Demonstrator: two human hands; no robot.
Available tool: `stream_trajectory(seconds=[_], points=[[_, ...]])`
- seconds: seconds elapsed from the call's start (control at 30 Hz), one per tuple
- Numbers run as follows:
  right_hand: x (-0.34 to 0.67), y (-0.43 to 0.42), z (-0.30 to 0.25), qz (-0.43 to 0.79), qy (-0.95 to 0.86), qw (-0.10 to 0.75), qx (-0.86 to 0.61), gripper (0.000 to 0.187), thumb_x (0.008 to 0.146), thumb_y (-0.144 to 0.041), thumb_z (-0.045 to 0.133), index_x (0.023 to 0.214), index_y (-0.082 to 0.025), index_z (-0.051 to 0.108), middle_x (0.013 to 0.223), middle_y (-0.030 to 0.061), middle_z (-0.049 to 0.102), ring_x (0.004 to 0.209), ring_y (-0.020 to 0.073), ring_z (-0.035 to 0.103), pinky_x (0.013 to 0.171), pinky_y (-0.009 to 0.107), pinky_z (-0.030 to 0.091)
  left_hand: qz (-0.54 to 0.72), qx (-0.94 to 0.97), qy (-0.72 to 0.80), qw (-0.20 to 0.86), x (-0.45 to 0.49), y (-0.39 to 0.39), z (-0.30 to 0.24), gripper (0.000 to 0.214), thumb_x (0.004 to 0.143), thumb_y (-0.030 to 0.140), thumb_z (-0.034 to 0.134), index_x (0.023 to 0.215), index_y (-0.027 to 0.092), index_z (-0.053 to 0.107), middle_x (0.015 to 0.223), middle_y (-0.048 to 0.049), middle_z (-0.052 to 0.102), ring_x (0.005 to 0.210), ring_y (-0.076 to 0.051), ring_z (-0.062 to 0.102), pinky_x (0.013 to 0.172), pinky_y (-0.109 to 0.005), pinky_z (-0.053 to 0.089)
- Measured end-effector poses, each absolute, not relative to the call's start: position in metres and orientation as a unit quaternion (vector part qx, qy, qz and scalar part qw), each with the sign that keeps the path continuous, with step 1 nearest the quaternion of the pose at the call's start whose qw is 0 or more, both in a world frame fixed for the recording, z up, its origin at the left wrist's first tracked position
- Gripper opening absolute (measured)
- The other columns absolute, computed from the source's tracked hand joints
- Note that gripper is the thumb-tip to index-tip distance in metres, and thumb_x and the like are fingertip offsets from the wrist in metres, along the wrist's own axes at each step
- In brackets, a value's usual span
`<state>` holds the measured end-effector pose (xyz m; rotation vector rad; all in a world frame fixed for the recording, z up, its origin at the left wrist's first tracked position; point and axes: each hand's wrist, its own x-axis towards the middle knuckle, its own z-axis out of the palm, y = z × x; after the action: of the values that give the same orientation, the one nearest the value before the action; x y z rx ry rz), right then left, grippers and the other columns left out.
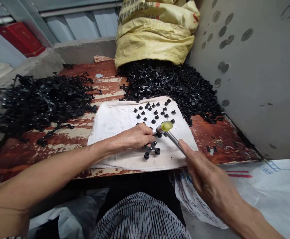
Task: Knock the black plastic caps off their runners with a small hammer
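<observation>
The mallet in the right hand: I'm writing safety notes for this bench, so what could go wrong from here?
The mallet head is close to the left hand, so a stray blow might catch it. Small black parts stand loose on the white cloth, so jolts could topple or scatter them. The black pile in front of the yellow sack lies along the cloth's edge, so pieces might slide in among them.

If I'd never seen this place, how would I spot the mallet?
Start at the worn reddish table and find the white cloth lying on it. Over that cloth, the right hand grips the mallet by its metal handle. Its yellow tip stands out from the small black parts nearby.
</observation>
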<state>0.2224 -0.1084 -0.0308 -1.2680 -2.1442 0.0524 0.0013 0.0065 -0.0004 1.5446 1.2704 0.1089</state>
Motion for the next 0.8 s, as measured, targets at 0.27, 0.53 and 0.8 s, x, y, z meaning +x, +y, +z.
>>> stream_trajectory(seconds=[0.27, 0.53, 0.8], points=[[0.221, -0.104, -0.039, 0.114, -0.789, 0.335, -0.502, 0.053, 0.094, -0.012, 0.044, 0.146, -0.021, 0.046, 0.120, 0.0122, 0.071, 0.102, 0.0243, 0.072, 0.081, 0.035, 0.061, 0.062, 0.671, 0.513, 0.532, -0.003, 0.006, -0.005, 0.030, 0.081, 0.027, 0.054, 0.054, 0.019, 0.049, 0.046, 0.0044, 0.036, 0.042, -0.008, 0.028, 0.043, -0.027, 0.017], [0.204, -0.082, -0.020, 0.446, -0.592, 0.416, -0.527, 0.023, 0.085, -0.040, 0.063, 0.097, -0.020, 0.064, 0.058, -0.0035, 0.058, 0.044, 0.0128, 0.053, 0.041, 0.024, 0.046, 0.001, 0.780, 0.336, 0.528, 0.007, -0.020, 0.023, 0.026, 0.088, 0.026, 0.048, 0.064, 0.017, 0.048, 0.058, 0.0049, 0.043, 0.052, -0.008, 0.037, 0.050, -0.022, 0.028], [0.198, -0.099, -0.028, 0.523, -0.447, 0.481, -0.544, 0.036, 0.080, -0.054, 0.068, 0.085, -0.020, 0.057, 0.046, -0.0090, 0.045, 0.035, 0.0069, 0.038, 0.035, 0.019, 0.031, 0.111, 0.742, 0.464, 0.470, -0.015, -0.030, 0.015, 0.031, 0.091, 0.048, 0.050, 0.096, 0.018, 0.059, 0.077, 0.0020, 0.055, 0.069, -0.012, 0.048, 0.061, -0.024, 0.035]])
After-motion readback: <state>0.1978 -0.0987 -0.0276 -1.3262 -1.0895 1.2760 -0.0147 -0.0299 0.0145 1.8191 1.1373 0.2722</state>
